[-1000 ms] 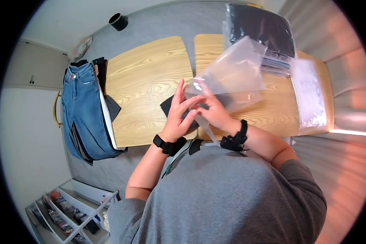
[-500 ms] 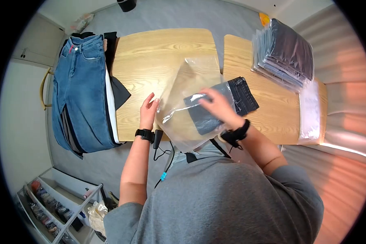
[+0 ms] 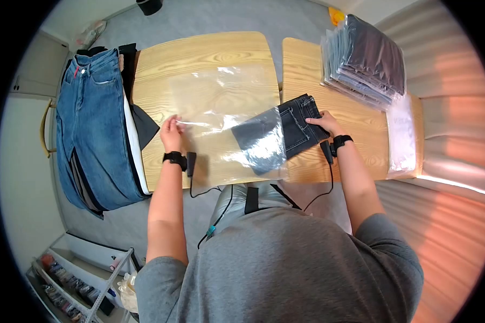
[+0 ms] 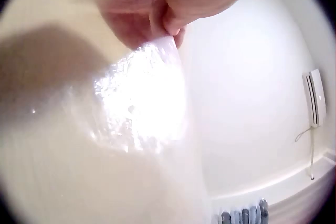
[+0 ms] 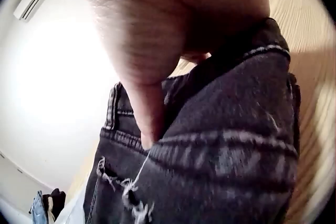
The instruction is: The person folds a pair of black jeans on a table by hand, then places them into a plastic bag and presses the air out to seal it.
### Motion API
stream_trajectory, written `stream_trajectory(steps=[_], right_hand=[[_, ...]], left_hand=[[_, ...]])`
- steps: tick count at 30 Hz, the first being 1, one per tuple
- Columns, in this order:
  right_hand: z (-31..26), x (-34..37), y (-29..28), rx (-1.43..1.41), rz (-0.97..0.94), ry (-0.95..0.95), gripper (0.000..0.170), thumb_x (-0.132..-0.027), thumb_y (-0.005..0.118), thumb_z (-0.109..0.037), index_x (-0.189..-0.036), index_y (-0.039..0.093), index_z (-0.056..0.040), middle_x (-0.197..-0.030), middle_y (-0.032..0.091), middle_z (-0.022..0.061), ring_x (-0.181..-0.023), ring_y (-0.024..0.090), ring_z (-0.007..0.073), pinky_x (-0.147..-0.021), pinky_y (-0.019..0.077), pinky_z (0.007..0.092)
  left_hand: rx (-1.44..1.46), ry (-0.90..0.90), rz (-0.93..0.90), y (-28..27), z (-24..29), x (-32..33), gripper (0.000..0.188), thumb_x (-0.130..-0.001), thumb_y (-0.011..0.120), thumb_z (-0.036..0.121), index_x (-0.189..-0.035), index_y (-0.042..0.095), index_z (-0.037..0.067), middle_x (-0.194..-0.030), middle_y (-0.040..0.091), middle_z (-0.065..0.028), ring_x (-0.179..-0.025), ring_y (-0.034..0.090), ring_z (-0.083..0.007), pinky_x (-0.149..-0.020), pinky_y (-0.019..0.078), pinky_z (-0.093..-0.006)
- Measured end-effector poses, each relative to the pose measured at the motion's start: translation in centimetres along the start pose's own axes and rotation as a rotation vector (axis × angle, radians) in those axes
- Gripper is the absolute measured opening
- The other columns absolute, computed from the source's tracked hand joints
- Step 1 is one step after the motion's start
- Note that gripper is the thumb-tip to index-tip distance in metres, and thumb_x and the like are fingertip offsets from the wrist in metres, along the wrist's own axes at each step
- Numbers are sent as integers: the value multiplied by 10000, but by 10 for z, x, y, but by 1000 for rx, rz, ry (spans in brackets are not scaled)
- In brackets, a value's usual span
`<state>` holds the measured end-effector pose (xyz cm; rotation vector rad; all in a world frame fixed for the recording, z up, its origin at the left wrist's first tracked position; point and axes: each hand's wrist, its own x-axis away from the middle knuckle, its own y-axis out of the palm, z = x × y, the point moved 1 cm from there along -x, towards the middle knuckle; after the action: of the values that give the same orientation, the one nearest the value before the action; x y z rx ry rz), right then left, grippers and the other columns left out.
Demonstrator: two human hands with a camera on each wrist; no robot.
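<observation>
A folded pair of dark jeans lies partly inside a clear plastic bag, with its waist end sticking out at the right. My right hand grips that waist end. In the right wrist view the thumb presses on the denim beside a frayed seam, and the other fingers are mostly hidden behind it. Over at the bag's left edge, my left hand pinches the film. The left wrist view shows thumb and fingers holding the shiny plastic between them.
Blue jeans and other garments hang over the table's left end. At the back right stands a stack of bagged folded garments, near flat plastic bags. A gap separates the two wooden tabletops. Cables run from both wrists.
The hands have moved apart, left hand to the bag's left edge and right hand onto the jeans' waist. The bag, earlier raised over the jeans, now lies flatter, spread leftward.
</observation>
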<state>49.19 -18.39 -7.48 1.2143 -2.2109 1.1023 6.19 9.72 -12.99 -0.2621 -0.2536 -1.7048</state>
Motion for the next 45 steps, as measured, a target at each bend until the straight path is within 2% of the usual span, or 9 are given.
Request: stream_trajectory(steps=[3, 7, 11, 13, 19, 26, 33, 39, 45], right_hand=[[9, -10, -3, -175, -235, 113, 611, -693, 829, -297, -1069, 597, 125, -915, 679, 202, -734, 676, 232, -624, 539, 336], [13, -2, 3, -247, -257, 183, 525, -722, 807, -307, -1045, 642, 72, -914, 695, 153, -722, 680, 223, -640, 536, 305], [22, 27, -2, -298, -242, 116, 479, -773, 771, -298, -1053, 641, 68, -950, 691, 152, -805, 678, 205, -698, 539, 296], [36, 43, -11, -403, -271, 29, 501, -799, 750, -295, -1091, 610, 88, -984, 680, 154, -841, 671, 205, -724, 539, 298], [116, 71, -67, -449, -99, 171, 595, -799, 745, -340, -1175, 555, 80, -1037, 665, 158, -872, 667, 221, -778, 541, 326], [150, 100, -91, -572, -37, 238, 577, -800, 747, -320, -1173, 548, 73, -1050, 659, 163, -904, 663, 235, -785, 550, 348], [147, 110, -80, -592, -24, 61, 637, -802, 747, -325, -1192, 510, 118, -1087, 639, 183, -938, 648, 237, -835, 524, 350], [108, 105, -62, -482, -95, -151, 553, -825, 727, -267, -1221, 515, 55, -1100, 630, 144, -953, 631, 202, -837, 516, 328], [28, 97, 28, -509, -377, -291, 426, -841, 714, -207, -1167, 569, 25, -1048, 650, 101, -893, 630, 166, -794, 520, 301]], left_hand=[[8, 13, 126, -14, 14, -21, 199, -977, 461, 100, -1087, 616, 39, -956, 656, -35, -683, 599, -95, -545, 437, -209], [-38, 27, 218, -42, 7, -44, 221, -984, 445, 115, -1130, 592, 39, -977, 662, -47, -690, 607, -102, -567, 445, -214], [-466, 206, 428, -49, 2, -25, 428, -930, 548, 180, -1301, 451, -12, -1150, 594, -189, -986, 605, -258, -848, 479, -336], [-492, 162, 432, -50, 4, -6, 532, -894, 591, 168, -1342, 385, -31, -1225, 536, -234, -1127, 534, -312, -971, 410, -373], [-751, 465, 151, 0, -7, 98, 393, -832, 608, 64, -1202, 520, -33, -1108, 598, -193, -1039, 574, -305, -922, 437, -384], [-556, 86, -581, 148, -39, 215, 406, -877, 642, 216, -1197, 543, -13, -1035, 633, -147, -941, 613, -228, -823, 495, -330], [-476, -100, -568, 228, -58, 223, 650, -755, 762, 331, -1165, 531, -118, -985, 656, -204, -880, 647, -262, -763, 514, -327], [-536, -102, -489, 183, -29, 227, 546, -737, 764, 237, -1063, 533, -134, -959, 642, -208, -854, 637, -247, -760, 515, -322], [-356, -99, -208, 65, -11, 220, 620, -741, 753, 243, -1166, 487, -121, -1023, 622, -180, -901, 606, -206, -808, 495, -306]])
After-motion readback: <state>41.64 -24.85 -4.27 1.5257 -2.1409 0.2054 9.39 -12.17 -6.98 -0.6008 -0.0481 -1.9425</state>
